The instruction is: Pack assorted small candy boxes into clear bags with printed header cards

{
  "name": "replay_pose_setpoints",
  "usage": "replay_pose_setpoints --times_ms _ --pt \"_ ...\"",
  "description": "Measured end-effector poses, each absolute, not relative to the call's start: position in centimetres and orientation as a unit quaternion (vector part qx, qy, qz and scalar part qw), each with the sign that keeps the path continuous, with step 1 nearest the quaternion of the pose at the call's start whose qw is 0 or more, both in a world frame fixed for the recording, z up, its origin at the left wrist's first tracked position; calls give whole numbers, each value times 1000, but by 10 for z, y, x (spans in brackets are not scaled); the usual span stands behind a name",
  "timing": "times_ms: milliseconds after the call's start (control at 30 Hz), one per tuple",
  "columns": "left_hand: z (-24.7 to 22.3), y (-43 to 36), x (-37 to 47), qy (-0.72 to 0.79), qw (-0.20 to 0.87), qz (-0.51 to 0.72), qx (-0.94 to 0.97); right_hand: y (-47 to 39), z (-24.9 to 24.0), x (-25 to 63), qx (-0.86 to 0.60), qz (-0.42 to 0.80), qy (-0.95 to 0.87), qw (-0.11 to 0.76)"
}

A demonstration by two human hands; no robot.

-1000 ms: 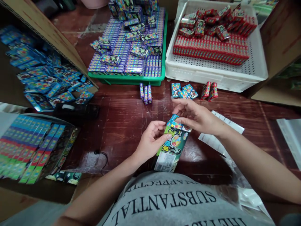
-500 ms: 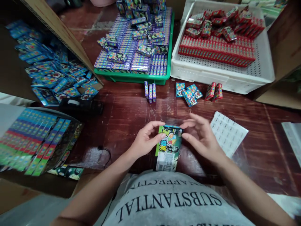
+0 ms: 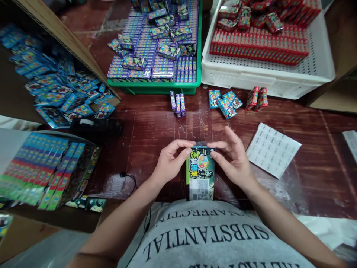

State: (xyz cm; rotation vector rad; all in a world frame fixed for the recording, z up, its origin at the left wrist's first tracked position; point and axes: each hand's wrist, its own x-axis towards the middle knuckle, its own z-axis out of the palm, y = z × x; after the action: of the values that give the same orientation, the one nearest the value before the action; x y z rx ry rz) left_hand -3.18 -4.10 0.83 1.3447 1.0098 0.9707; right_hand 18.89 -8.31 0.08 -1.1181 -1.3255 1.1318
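A green and black printed candy box (image 3: 201,167) lies at the table's front edge, close to the grey shirt, with a white label on its lower part. My left hand (image 3: 174,158) pinches its upper left corner between thumb and fingers. At the upper right corner, my right hand (image 3: 230,156) has thumb and index finger closed on the box's edge, its other fingers raised. Beyond the hands stand several small purple boxes (image 3: 177,104), blue packets (image 3: 226,104) lying loosely together, and two red boxes (image 3: 257,99). A white sticker sheet (image 3: 273,150) lies to the right.
A green crate (image 3: 167,87) of purple boxes and a white crate (image 3: 251,80) of red boxes stand at the back. Blue packets fill a cardboard box (image 3: 72,42) at left. Printed flat cartons (image 3: 47,167) and a black object (image 3: 97,127) lie at left.
My right thumb and fingers have moved left and closed on the box's upper edge. My left hand has shifted to the upper left corner. The whole view has shifted slightly.
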Motion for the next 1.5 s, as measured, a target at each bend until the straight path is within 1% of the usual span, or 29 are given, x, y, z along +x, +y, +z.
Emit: replay_pose_setpoints --times_ms 67,233,400,600,700,767,833,933,1067,1133,1200,1367,1433,1500 --pt "8 -41 -31 439 568 423 553 -82 3 188 -456 467 -546 525" --pt "18 -37 -34 447 567 365 587 -77 15 188 -463 529 -515 491" --pt "32 -31 -31 472 562 320 599 -69 27 183 -515 540 -461 480" --pt "44 -16 -29 471 605 282 577 -56 42 181 -561 572 -378 464" --pt "41 -16 -32 445 623 274 581 -60 45 189 -558 586 -382 446" --pt "36 -19 -34 428 627 279 588 -64 46 199 -543 592 -415 428" --pt "31 -23 -34 421 621 293 593 -66 49 211 -524 573 -471 417" --pt "27 -25 -29 423 600 314 603 -59 62 225 -500 488 -600 390" --pt "30 -24 -22 420 585 320 616 -40 80 225 -438 432 -743 263" --pt "32 -24 -19 419 581 317 622 -34 80 220 -432 411 -768 233" --pt "34 -23 -18 416 579 316 627 -30 74 215 -444 382 -776 234" --pt "31 -23 -17 424 584 312 618 -35 56 215 -468 313 -782 269" --pt "29 -25 -16 425 595 309 608 -42 50 221 -465 293 -793 261" --pt "27 -29 -17 411 618 312 593 -47 43 227 -463 300 -795 250"
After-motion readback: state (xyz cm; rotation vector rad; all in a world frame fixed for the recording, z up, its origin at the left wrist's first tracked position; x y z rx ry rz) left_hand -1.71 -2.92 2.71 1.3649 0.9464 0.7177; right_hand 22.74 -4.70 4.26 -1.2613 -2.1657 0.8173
